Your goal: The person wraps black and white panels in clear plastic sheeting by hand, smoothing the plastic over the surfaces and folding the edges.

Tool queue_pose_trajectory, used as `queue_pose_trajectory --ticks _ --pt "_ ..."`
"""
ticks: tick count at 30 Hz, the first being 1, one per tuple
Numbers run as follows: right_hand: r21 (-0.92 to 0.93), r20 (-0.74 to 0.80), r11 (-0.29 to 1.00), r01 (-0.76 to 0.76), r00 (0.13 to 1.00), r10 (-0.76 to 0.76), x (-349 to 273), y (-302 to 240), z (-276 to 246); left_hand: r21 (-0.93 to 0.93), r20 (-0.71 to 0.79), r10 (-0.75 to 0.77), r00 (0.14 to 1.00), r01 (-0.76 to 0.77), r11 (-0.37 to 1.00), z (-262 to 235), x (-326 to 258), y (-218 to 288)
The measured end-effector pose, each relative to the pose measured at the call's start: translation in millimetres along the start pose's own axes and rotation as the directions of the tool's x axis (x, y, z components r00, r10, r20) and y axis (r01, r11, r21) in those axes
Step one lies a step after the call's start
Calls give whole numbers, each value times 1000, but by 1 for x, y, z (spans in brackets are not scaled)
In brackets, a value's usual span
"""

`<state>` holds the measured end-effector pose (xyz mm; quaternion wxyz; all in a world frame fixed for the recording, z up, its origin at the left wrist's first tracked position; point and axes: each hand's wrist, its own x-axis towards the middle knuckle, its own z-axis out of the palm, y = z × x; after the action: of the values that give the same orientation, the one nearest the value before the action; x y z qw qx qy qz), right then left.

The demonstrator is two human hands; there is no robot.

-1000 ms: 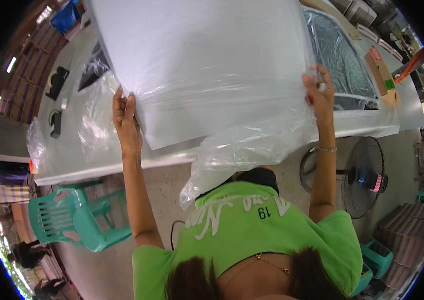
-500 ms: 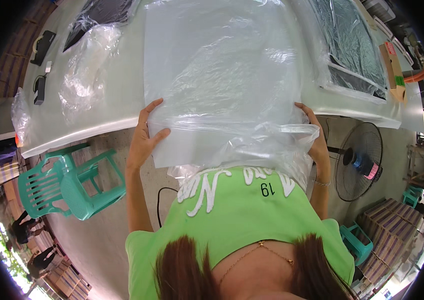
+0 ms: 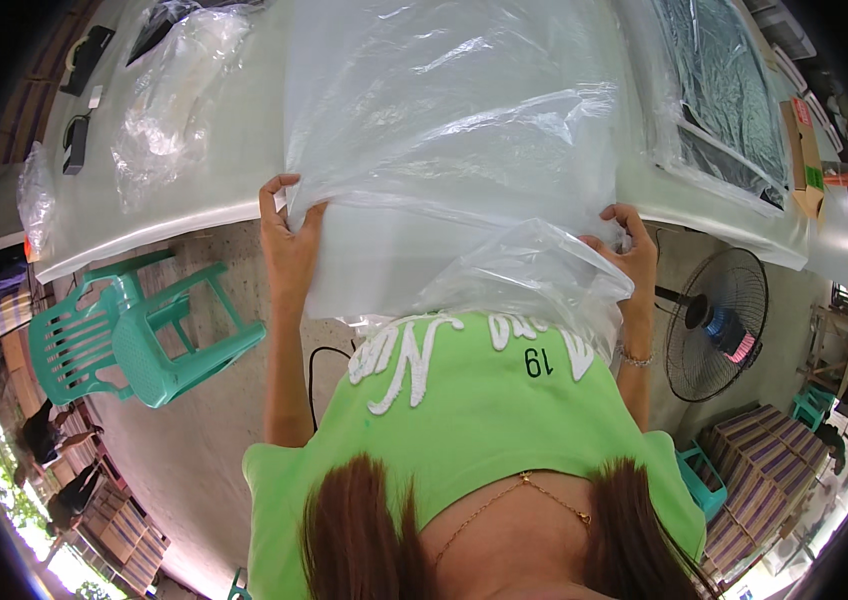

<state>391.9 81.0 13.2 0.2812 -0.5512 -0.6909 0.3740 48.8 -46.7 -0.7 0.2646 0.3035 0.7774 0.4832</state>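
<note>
A large flat white panel wrapped in a clear plastic bag (image 3: 454,120) lies across the white table (image 3: 194,190) and overhangs its near edge toward my body. My left hand (image 3: 289,235) grips the panel's left side at the bag's edge. My right hand (image 3: 629,250) holds the right side, fingers curled on the plastic. Loose bag end (image 3: 534,275) bunches up between my hands, just above my green shirt.
Stacked green plastic chairs (image 3: 134,335) stand at my left on the concrete floor. A standing fan (image 3: 719,325) is at my right, with stacked boxes (image 3: 764,470) behind it. A crumpled clear bag (image 3: 169,90), black items (image 3: 74,145) and a dark wrapped panel (image 3: 724,110) lie on the table.
The wrapped panel has come toward my body, and both hands have slid down and inward along its sides. The view has tilted closer over the table edge.
</note>
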Motion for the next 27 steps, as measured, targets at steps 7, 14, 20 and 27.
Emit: queue_pose_trajectory --ticks 7,14,20,27 --pt "-201 -169 972 123 973 -158 1 30 7 424 -120 121 985 -59 904 1 -1 -8" --pt "-375 -200 890 258 916 -349 -5 -6 21 653 -60 510 858 -352 671 12 -4 -3" --pt "-93 224 889 448 880 -420 -9 -59 70 681 -18 663 748 -477 556 45 -13 24" --pt "23 210 885 466 863 -460 15 -79 103 394 196 708 679 -715 577 59 -2 38"
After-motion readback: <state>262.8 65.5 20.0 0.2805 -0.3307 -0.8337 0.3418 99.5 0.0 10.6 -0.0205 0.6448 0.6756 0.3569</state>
